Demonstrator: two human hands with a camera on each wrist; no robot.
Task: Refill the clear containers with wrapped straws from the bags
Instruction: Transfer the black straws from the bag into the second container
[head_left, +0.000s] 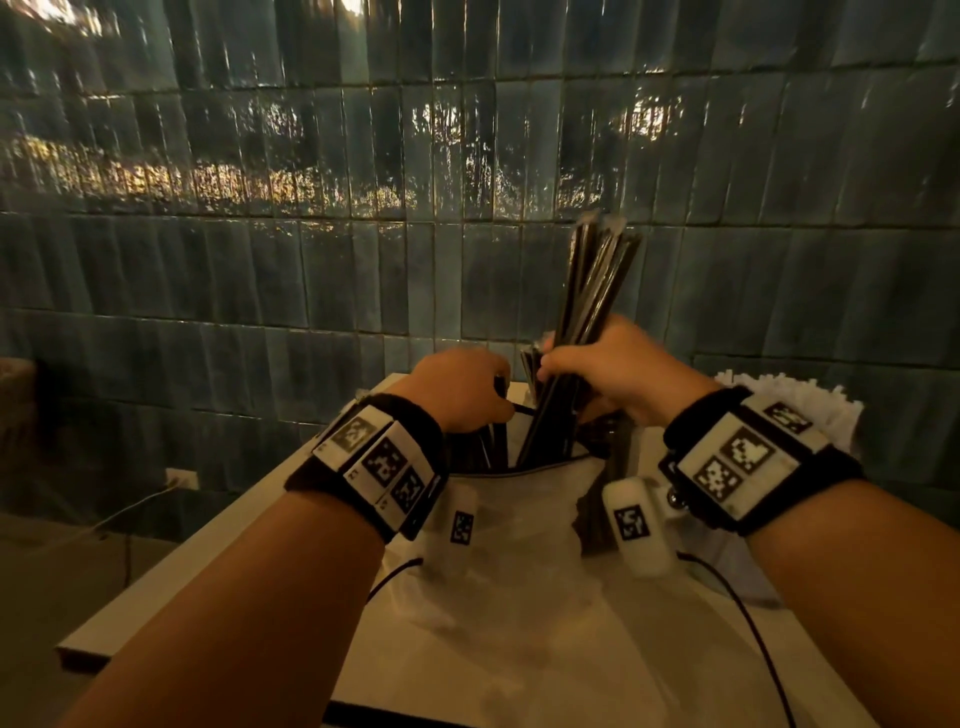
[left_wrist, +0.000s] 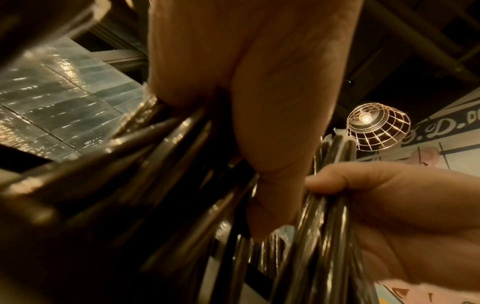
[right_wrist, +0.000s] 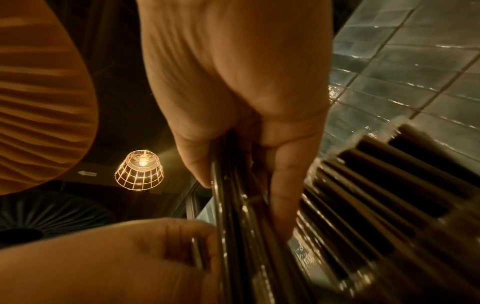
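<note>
A clear plastic bag (head_left: 519, 525) lies open on the white table (head_left: 208, 561), with black wrapped straws (head_left: 488, 447) standing in its mouth. My right hand (head_left: 608, 364) grips a bundle of black wrapped straws (head_left: 592, 280) that rises above the bag, tips fanned towards the wall. In the right wrist view the fingers (right_wrist: 283, 195) curl round this bundle (right_wrist: 241, 226). My left hand (head_left: 457, 387) is at the bag's mouth, just left of the bundle. In the left wrist view its fingers (left_wrist: 272, 144) curl round several dark straws (left_wrist: 155, 164). No clear container is plainly visible.
A heap of white wrapped straws (head_left: 795, 410) sits at the table's far right. A dark tiled wall (head_left: 311, 208) stands close behind the table. The table's left edge (head_left: 156, 587) drops off to the floor. Thin black cables (head_left: 753, 623) run from my wrists.
</note>
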